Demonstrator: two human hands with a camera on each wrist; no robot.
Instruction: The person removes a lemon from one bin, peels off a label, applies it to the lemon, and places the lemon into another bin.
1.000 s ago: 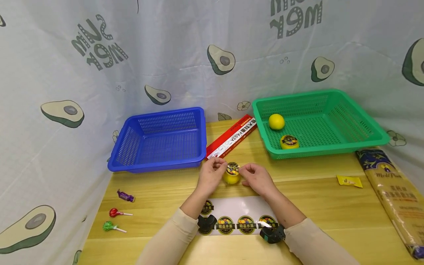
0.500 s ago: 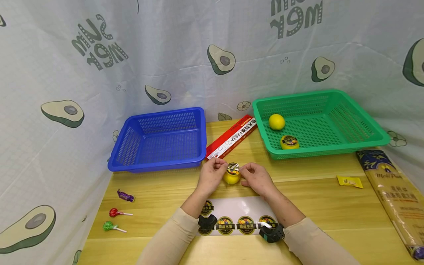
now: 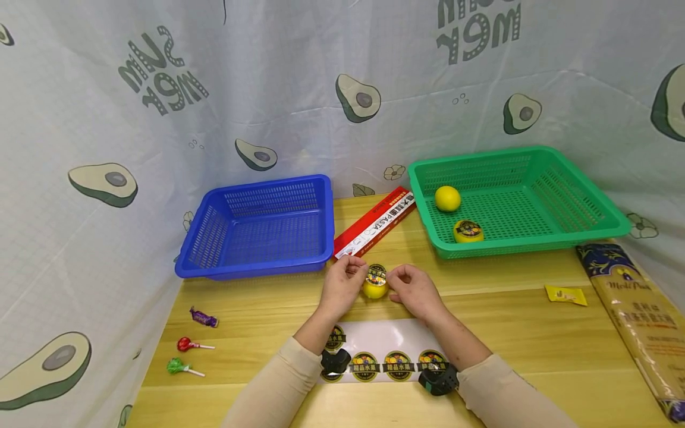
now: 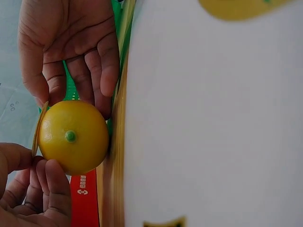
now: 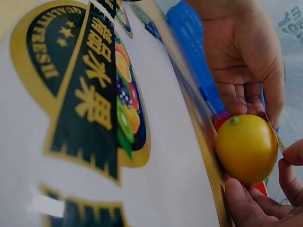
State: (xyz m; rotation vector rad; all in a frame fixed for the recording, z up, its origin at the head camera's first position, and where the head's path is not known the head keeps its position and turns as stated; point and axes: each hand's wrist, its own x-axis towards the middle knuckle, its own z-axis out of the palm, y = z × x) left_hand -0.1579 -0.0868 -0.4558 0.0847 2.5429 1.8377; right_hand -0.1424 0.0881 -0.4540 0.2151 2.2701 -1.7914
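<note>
A yellow lemon [image 3: 374, 291] with a small green stem end stands on the table between both hands. Over its top lies a round black-and-gold fruit sticker [image 3: 377, 274]. My left hand [image 3: 343, 284] pinches the sticker's left side between thumb and forefinger, and my right hand [image 3: 418, 292] pinches the opposite side. Seen edge-on in the left wrist view, the sticker [image 4: 39, 127] sits against or very near the lemon [image 4: 73, 137]. In front of the hands, a white sticker sheet [image 3: 385, 333] bears several more such labels, partly covered by the wrists.
A blue basket [image 3: 254, 265] stands back left. The green basket [image 3: 514, 244] at right holds a plain lemon [image 3: 447, 198] and a labelled one [image 3: 468, 230]. Around lie a red pasta box [image 3: 374, 223], lollipops [image 3: 184, 344], a purple candy [image 3: 204, 317], a yellow packet [image 3: 565, 295], and a long pasta bag [image 3: 637, 321].
The sticker's glare and tilt shift slightly; it appears to lie flatter over the lemon now. Both hands keep nearly the same place and grip.
</note>
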